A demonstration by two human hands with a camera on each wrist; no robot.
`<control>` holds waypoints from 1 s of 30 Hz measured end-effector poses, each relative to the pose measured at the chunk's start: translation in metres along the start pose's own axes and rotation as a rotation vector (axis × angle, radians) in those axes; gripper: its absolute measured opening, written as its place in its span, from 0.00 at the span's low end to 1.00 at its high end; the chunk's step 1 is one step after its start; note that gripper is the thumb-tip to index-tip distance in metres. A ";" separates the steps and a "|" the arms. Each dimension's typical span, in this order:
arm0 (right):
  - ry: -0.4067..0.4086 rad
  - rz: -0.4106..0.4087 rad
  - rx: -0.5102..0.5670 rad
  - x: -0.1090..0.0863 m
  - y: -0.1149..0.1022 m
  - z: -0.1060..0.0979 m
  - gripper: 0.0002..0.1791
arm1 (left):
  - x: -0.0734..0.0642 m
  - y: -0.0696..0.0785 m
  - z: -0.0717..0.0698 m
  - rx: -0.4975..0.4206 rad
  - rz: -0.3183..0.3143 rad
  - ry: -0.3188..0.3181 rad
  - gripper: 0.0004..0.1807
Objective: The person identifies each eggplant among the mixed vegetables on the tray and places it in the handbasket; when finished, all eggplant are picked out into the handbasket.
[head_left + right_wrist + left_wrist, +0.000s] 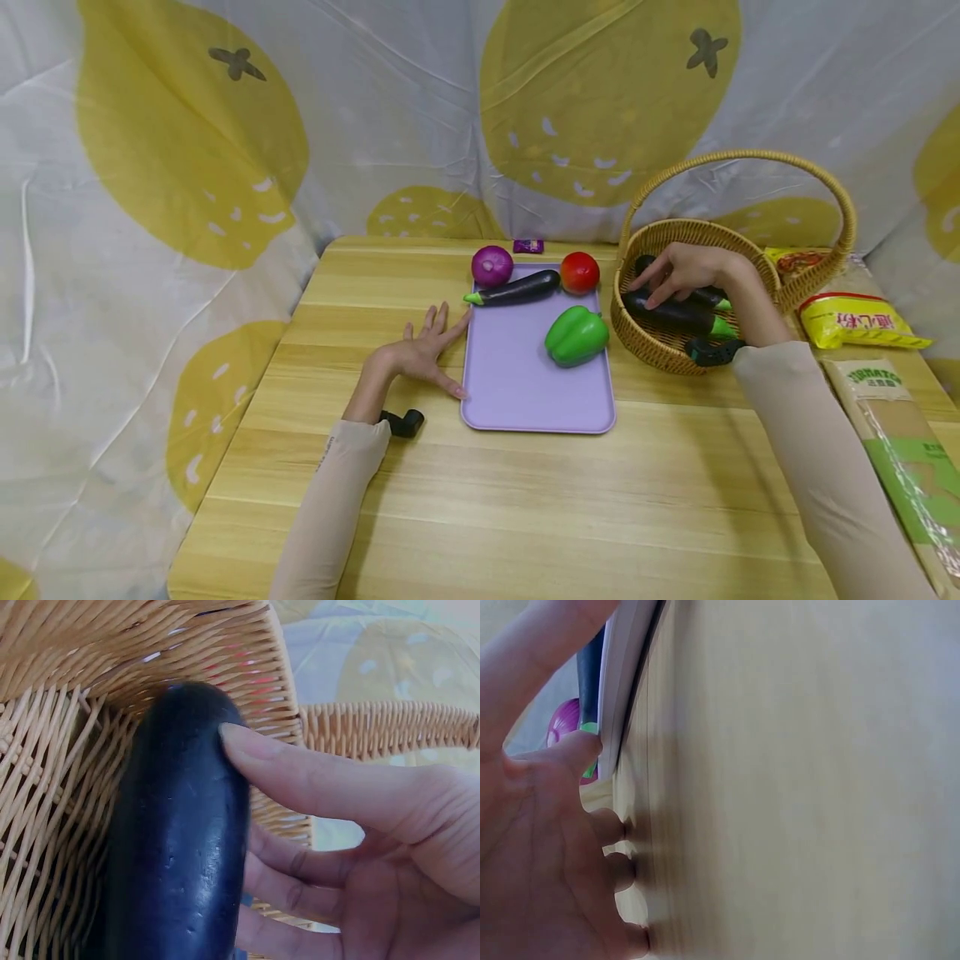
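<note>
My left hand point(423, 354) spreads its fingers at the left edge of a lilac tray point(510, 392), thumb and forefinger right at the rim. In the left wrist view the other fingertips rest on the wood. On the tray lie a small eggplant point(521, 287) and a green bell pepper point(576, 336); a red onion point(492, 266) and a tomato point(580, 272) sit at its far corners. My right hand point(686, 271) reaches into a wicker basket point(660, 354) and grips a large eggplant point(176, 847), thumb on its side, fingertips hidden behind it. Another eggplant point(708, 297) lies behind.
The basket's tall handle point(847, 208) arches over my right forearm. Right of the basket lie a yellow food packet point(855, 321) and a long green-and-brown package point(903, 450). A small purple packet point(528, 246) is at the table's back edge, before a lemon-print cloth point(390, 108).
</note>
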State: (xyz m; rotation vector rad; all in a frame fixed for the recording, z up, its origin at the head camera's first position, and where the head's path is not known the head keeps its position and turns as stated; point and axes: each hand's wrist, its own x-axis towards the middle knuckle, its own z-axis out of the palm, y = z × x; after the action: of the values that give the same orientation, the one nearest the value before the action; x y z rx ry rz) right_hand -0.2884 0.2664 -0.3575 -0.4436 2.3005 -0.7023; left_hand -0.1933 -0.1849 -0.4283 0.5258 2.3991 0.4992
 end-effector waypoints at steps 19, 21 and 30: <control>-0.039 -0.017 -0.069 0.004 -0.005 -0.001 0.23 | 0.000 -0.001 0.000 -0.012 0.006 0.008 0.75; -0.042 -0.061 -0.108 0.000 -0.009 -0.002 0.24 | 0.000 -0.002 0.001 -0.013 0.002 0.008 0.75; 0.036 -0.214 -0.194 -0.030 -0.051 -0.003 0.19 | -0.001 0.000 0.001 -0.007 0.009 0.011 0.75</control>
State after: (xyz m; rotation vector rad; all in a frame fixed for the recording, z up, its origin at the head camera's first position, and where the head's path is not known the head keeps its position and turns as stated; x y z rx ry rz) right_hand -0.2630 0.2417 -0.3099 -0.7817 2.3878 -0.5938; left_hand -0.1923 -0.1850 -0.4283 0.5319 2.4056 0.5154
